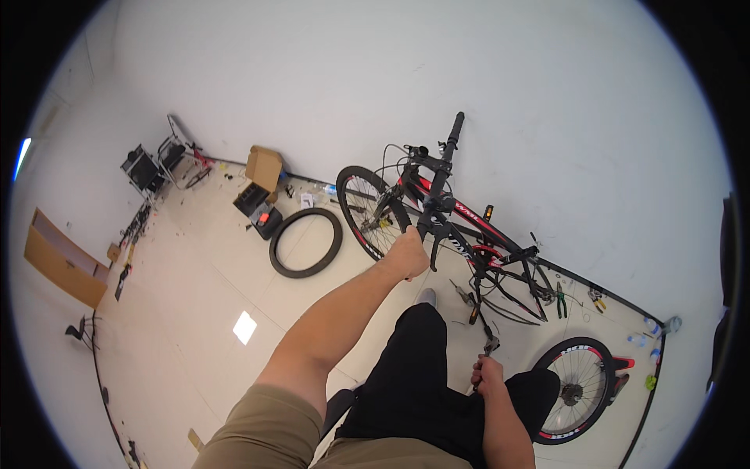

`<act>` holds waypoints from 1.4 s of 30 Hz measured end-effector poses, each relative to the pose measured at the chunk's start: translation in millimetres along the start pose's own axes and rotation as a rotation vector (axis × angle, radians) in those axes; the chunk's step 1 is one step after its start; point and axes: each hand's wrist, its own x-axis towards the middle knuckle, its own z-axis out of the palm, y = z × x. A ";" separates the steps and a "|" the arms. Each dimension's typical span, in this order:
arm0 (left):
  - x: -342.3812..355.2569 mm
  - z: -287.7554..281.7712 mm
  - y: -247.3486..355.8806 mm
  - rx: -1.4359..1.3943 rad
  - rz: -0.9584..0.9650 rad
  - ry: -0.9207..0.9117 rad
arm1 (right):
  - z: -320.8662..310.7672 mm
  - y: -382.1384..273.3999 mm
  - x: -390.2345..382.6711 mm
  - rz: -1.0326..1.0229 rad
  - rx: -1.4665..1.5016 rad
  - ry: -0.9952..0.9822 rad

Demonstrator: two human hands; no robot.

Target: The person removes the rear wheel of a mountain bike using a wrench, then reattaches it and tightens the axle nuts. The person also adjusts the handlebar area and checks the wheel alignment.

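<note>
A black and red bicycle point(469, 227) leans by the white wall, its front wheel point(361, 205) on and no wheel at its rear. My left hand point(408, 254) is closed round the near grip of its handlebar point(435, 195), just behind the brake lever point(435, 254). Low in front of my right thigh, my right hand point(489, 374) is closed on what looks like an adjustable wrench point(491, 344), its head upward, below the pedal and crank. Part of its handle is hidden by my fingers.
The detached rear wheel point(573, 391) lies by my right leg. Green-handled pliers point(561, 301) and other tools lie by the wall. Left of the bicycle are a loose tyre point(306, 242), a black toolbox point(258, 209) and an open cardboard box point(263, 166). Plastic bottles point(652, 327) stand at right.
</note>
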 end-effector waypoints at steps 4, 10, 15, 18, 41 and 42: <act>-8.6 -0.1 1.8 -0.027 -0.001 0.009 | 3.0 3.4 -1.4 0.009 -0.098 0.060; -2.9 9.6 -8.9 -0.005 0.040 0.053 | -3.2 5.2 5.4 0.016 -0.157 0.092; 10.9 24.4 -23.7 -0.007 0.151 0.111 | -5.5 11.3 6.9 0.003 -0.207 0.126; 19.2 27.7 -28.4 -0.022 0.184 0.138 | -4.5 14.0 7.1 -0.009 -0.273 0.122; -1.9 -45.3 -24.8 0.153 -0.029 -0.070 | 2.9 11.4 3.9 -0.022 -0.196 0.109; -0.9 -39.6 -23.7 0.141 -0.039 -0.072 | 3.6 11.0 3.4 -0.021 -0.179 0.115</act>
